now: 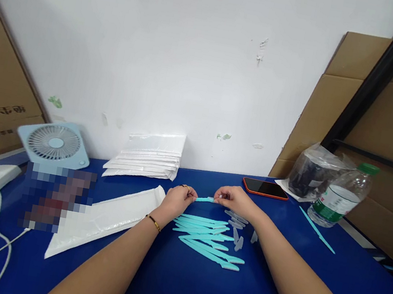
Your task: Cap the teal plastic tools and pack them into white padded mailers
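Observation:
My left hand (180,198) and my right hand (232,200) hold one slim teal plastic stick (205,199) between them above the blue table (310,278). Each hand pinches one end, fingers closed. The left wrist wears a thin gold bracelet and a finger ring. Just below the hands lies a pile of several more teal sticks (209,238). A few small clear caps (238,225) lie beside the pile on its right.
A white padded bag (103,219) lies left of the pile, a stack of white bags (147,158) against the wall. A small fan (54,145) stands at left. A phone (265,188), water bottle (342,195), plastic bag (309,174) and lone teal stick (316,230) are on the right.

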A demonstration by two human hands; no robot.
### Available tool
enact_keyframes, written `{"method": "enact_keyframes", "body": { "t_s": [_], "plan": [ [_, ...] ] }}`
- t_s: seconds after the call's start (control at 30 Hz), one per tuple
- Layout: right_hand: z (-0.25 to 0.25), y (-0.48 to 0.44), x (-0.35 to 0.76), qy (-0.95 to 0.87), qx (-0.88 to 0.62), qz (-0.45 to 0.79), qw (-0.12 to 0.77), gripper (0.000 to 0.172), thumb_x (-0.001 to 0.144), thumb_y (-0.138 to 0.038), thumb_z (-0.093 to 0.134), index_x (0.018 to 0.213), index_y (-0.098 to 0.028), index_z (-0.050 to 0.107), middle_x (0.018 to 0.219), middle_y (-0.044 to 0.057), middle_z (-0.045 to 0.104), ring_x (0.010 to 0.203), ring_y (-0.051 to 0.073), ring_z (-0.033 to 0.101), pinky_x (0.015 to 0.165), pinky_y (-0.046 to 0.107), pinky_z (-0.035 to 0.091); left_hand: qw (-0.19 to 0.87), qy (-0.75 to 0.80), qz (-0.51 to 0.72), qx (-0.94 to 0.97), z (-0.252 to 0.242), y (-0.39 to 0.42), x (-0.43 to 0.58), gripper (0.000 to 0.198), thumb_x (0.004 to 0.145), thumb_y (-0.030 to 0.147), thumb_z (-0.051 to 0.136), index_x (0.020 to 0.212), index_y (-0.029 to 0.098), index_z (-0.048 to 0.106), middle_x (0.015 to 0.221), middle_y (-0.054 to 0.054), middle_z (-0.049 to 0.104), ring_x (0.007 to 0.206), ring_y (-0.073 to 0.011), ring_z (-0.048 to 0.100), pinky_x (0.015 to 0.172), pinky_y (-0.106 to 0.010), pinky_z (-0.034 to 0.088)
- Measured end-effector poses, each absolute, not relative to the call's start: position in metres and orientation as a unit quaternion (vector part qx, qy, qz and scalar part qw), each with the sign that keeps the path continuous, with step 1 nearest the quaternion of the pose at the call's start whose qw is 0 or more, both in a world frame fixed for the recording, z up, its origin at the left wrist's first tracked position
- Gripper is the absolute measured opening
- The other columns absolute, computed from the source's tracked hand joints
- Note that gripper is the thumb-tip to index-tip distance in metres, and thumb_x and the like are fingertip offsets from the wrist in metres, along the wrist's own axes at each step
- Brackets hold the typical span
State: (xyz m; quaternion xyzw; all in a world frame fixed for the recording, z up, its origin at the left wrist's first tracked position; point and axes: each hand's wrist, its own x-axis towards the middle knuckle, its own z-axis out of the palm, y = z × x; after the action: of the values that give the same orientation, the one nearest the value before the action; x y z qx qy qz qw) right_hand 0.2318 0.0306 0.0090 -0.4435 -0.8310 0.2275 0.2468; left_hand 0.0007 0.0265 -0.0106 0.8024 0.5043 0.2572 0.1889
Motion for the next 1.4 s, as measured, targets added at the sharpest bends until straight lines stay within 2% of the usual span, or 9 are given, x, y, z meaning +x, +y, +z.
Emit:
{"method": "enact_keyframes", "body": {
  "t_s": [0.4, 0.53, 0.63, 0.73, 0.93, 1.17, 1.3, 1.4],
  "plan": [
    [0.017, 0.027, 0.251, -0.818, -0.483, 0.196, 0.243, 0.022, 0.070, -0.038, 0.062, 0.077, -0.017, 0.067, 0.069, 0.002, 0.062, 0.061, 0.013, 0.054, 0.056, 0.023, 0.040, 0.151, 0.529, 0.197, 0.811, -0.006, 0.022, 0.002, 0.015, 0.079, 0.023, 0.050, 0.081, 0.023, 0.065, 0.082, 0.000, 0.065, 0.081, -0.0166, 0.057, 0.071, -0.025, 0.037],
    [0.023, 0.019, 0.279, -0.799, -0.524, 0.225, 0.189, 0.027, 0.062, -0.041, 0.068, 0.075, -0.018, 0.068, 0.066, 0.002, 0.061, 0.058, 0.014, 0.053, 0.051, 0.023, 0.038, 0.123, 0.532, 0.208, 0.811, 0.001, 0.016, -0.001, 0.018, 0.074, 0.029, 0.059, 0.090, 0.025, 0.065, 0.090, -0.002, 0.063, 0.091, -0.0197, 0.055, 0.078, -0.028, 0.037],
    [0.018, 0.018, 0.287, -0.797, -0.527, 0.256, 0.147, 0.024, 0.057, -0.036, 0.071, 0.073, -0.018, 0.067, 0.065, 0.002, 0.062, 0.058, 0.014, 0.053, 0.049, 0.023, 0.038, 0.156, 0.470, 0.199, 0.846, 0.008, 0.005, -0.001, 0.020, 0.071, 0.036, 0.061, 0.087, 0.025, 0.066, 0.090, -0.002, 0.063, 0.088, -0.0183, 0.056, 0.075, -0.026, 0.038],
    [0.010, 0.021, 0.287, -0.798, -0.521, 0.271, 0.133, 0.015, 0.061, -0.029, 0.068, 0.069, -0.017, 0.066, 0.063, 0.002, 0.062, 0.057, 0.014, 0.054, 0.050, 0.023, 0.038, 0.206, 0.421, 0.163, 0.868, 0.009, -0.002, 0.000, 0.019, 0.067, 0.038, 0.065, 0.079, 0.024, 0.067, 0.081, 0.000, 0.064, 0.078, -0.0153, 0.057, 0.066, -0.022, 0.039],
    [0.010, 0.024, 0.285, -0.793, -0.502, 0.298, 0.174, 0.012, 0.066, -0.028, 0.063, 0.070, -0.016, 0.061, 0.062, 0.001, 0.059, 0.056, 0.012, 0.051, 0.050, 0.022, 0.037, 0.250, 0.462, 0.153, 0.837, 0.000, 0.002, 0.001, 0.013, 0.072, 0.031, 0.057, 0.071, 0.021, 0.066, 0.068, 0.001, 0.065, 0.062, -0.0121, 0.056, 0.055, -0.020, 0.036],
    [0.019, 0.015, 0.273, -0.773, -0.446, 0.404, 0.201, 0.021, 0.072, -0.036, 0.060, 0.076, -0.015, 0.058, 0.063, 0.000, 0.055, 0.057, 0.012, 0.050, 0.054, 0.023, 0.040, 0.226, 0.480, 0.208, 0.822, 0.001, 0.007, -0.002, 0.015, 0.076, 0.027, 0.051, 0.072, 0.019, 0.063, 0.072, 0.000, 0.065, 0.064, -0.0124, 0.055, 0.055, -0.020, 0.035],
    [0.022, 0.013, 0.266, -0.785, -0.437, 0.382, 0.215, 0.022, 0.076, -0.037, 0.057, 0.077, -0.015, 0.058, 0.061, 0.000, 0.055, 0.057, 0.012, 0.052, 0.054, 0.023, 0.039, 0.220, 0.474, 0.246, 0.817, -0.001, 0.011, -0.004, 0.016, 0.079, 0.027, 0.047, 0.074, 0.019, 0.060, 0.075, -0.001, 0.063, 0.068, -0.0130, 0.054, 0.058, -0.021, 0.037],
    [0.022, 0.013, 0.264, -0.780, -0.438, 0.365, 0.259, 0.019, 0.079, -0.036, 0.054, 0.079, -0.017, 0.054, 0.065, 0.000, 0.057, 0.059, 0.013, 0.057, 0.056, 0.023, 0.041, 0.270, 0.466, 0.275, 0.796, -0.003, 0.013, -0.005, 0.017, 0.082, 0.025, 0.039, 0.079, 0.019, 0.055, 0.075, 0.000, 0.060, 0.066, -0.0119, 0.054, 0.058, -0.021, 0.038]
  ]
}}
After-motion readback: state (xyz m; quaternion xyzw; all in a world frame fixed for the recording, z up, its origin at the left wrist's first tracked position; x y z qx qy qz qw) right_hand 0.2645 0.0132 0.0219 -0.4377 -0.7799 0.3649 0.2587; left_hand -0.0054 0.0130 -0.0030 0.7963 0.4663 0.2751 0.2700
